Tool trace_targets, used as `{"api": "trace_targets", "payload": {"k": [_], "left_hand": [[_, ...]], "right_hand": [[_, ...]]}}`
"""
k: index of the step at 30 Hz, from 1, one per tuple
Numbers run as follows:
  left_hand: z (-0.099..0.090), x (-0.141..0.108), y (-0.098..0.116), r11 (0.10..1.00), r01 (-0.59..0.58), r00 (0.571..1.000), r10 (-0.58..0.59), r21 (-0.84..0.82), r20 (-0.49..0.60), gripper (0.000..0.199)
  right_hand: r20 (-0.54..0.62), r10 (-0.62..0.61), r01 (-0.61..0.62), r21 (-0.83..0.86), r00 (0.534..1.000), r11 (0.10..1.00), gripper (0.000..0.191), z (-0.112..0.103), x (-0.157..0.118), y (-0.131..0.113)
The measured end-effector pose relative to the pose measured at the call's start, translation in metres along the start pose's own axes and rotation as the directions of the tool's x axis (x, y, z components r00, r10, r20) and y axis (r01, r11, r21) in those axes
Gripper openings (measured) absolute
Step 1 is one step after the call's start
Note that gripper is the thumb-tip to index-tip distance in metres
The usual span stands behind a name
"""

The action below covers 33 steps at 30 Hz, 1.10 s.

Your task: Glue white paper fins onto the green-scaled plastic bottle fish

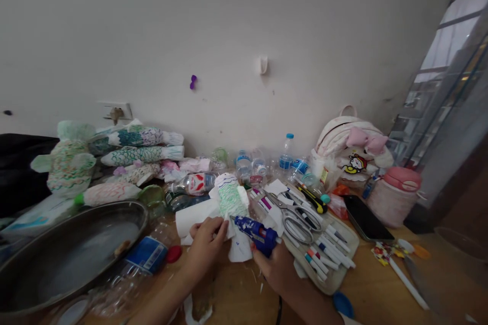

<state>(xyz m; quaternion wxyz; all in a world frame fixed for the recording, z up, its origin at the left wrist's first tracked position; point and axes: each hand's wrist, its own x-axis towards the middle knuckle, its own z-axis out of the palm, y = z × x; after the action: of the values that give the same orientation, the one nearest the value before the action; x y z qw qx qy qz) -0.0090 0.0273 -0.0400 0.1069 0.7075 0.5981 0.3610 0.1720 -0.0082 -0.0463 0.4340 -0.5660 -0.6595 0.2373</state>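
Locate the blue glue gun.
In the head view, the blue glue gun is just right of centre, held in the right hand, left of the scissors, its nozzle near the left hand.

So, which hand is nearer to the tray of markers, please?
Right: the right hand, holding the blue glue gun, is just left of the tray. The left hand is farther left, at the paper fish.

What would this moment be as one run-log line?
left hand: at green-scribbled paper craft | right hand: holding blue glue gun, nozzle by craft | nearby: scissors, markers, tray
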Motion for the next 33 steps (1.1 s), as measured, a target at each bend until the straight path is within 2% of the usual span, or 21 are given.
{"api": "trace_targets", "payload": {"k": [8, 16, 21, 24, 28, 33], "left_hand": [[0.003, -0.002, 0.000, 1.000, 0.000, 1.000, 0.000, -0.003, -0.006, 0.041], [0.004, -0.003, -0.002, 1.000, 0.001, 1.000, -0.001, -0.008, 0.005, 0.041], [0.004, -0.003, -0.002, 1.000, -0.008, 1.000, 0.008, -0.017, 0.024, 0.042], [0.004, -0.003, -0.001, 1.000, -0.004, 1.000, 0.004, -0.020, 0.029, 0.041], [0.004, -0.003, -0.001, 1.000, 0.002, 0.999, -0.001, -0.027, 0.037, 0.042], [0.003, -0.003, -0.002, 0.999, 0.010, 0.999, -0.008, -0.035, 0.052, 0.043]], "right_hand": [[0.022, 0.006, -0.003, -0.129, 1.000, 0.992, 0.035, -0.002, 0.000, 0.003], [-0.041, 0.043, -0.051, -0.213, 0.998, 0.976, 0.032, 0.002, -0.002, -0.004], [-0.048, 0.055, -0.063, -0.180, 0.997, 0.982, 0.026, 0.001, -0.003, -0.007], [0.000, 0.055, -0.054, -0.139, 0.999, 0.989, 0.021, -0.001, -0.002, -0.011], [0.011, 0.048, -0.046, -0.115, 0.999, 0.992, 0.025, -0.001, 0.000, -0.014], [-0.002, 0.097, -0.097, -0.068, 0.995, 0.993, 0.037, 0.006, -0.002, -0.001]]}}
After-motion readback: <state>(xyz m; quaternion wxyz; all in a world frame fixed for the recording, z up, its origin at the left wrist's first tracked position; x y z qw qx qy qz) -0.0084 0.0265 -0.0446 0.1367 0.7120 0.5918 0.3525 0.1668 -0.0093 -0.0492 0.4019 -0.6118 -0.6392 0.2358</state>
